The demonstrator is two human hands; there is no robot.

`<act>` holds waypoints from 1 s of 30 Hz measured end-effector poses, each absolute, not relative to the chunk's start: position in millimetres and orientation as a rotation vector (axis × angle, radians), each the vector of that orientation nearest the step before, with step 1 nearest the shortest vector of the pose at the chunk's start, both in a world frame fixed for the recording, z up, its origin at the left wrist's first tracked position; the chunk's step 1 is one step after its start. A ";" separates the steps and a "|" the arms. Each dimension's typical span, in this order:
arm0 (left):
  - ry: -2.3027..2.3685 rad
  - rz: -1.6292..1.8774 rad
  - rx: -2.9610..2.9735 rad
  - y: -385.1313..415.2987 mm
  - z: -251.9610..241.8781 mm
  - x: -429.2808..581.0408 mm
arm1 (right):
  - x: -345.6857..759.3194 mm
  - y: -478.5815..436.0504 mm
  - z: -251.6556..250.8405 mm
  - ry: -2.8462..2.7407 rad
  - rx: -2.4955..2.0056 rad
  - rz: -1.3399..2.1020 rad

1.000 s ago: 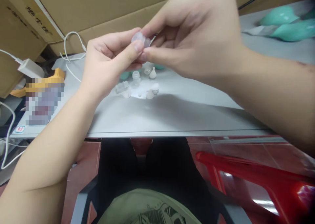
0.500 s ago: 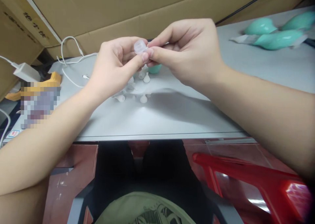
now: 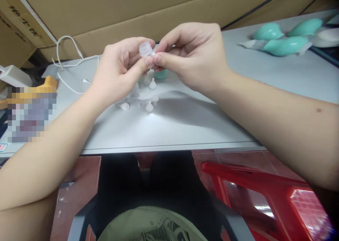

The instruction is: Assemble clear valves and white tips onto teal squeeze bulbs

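My left hand (image 3: 118, 71) and my right hand (image 3: 190, 55) meet above the grey table (image 3: 172, 124), fingers pinched together on a small clear plastic cap (image 3: 145, 49). The left thumb and forefinger grip it from the left, and the right fingertips press on it from the right. Under the hands lie several small translucent cone-shaped tips (image 3: 149, 107) and a teal bulb (image 3: 160, 74), partly hidden by my fingers.
More teal rubber bulbs (image 3: 283, 43) lie at the table's far right. A white cable (image 3: 69, 62) and a white charger (image 3: 14, 77) sit at the far left, beside an orange object (image 3: 47, 84). Cardboard boxes (image 3: 132, 8) stand behind. A red plastic stool (image 3: 265, 195) is under the table's right.
Both hands have lowered slightly and drawn left in view while keeping hold of the clear cap. The view has shifted, showing more of the table's right side.
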State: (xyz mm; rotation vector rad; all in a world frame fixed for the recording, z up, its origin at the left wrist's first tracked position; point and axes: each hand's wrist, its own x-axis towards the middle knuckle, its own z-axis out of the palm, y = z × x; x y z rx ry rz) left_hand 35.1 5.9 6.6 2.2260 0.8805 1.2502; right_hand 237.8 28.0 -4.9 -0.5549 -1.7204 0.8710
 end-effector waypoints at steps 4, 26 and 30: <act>0.933 1.210 2.225 3.4 5.8 30.6 | 235.5 25.6 -7.3 -1.756 -0.571 0.907; 1.027 1.309 2.141 -3.8 -10.1 23.4 | 244.3 22.8 -0.9 -2.048 -0.641 0.630; 0.999 1.364 1.998 -5.3 -11.7 28.1 | 240.3 24.0 -8.0 -2.022 -0.559 0.586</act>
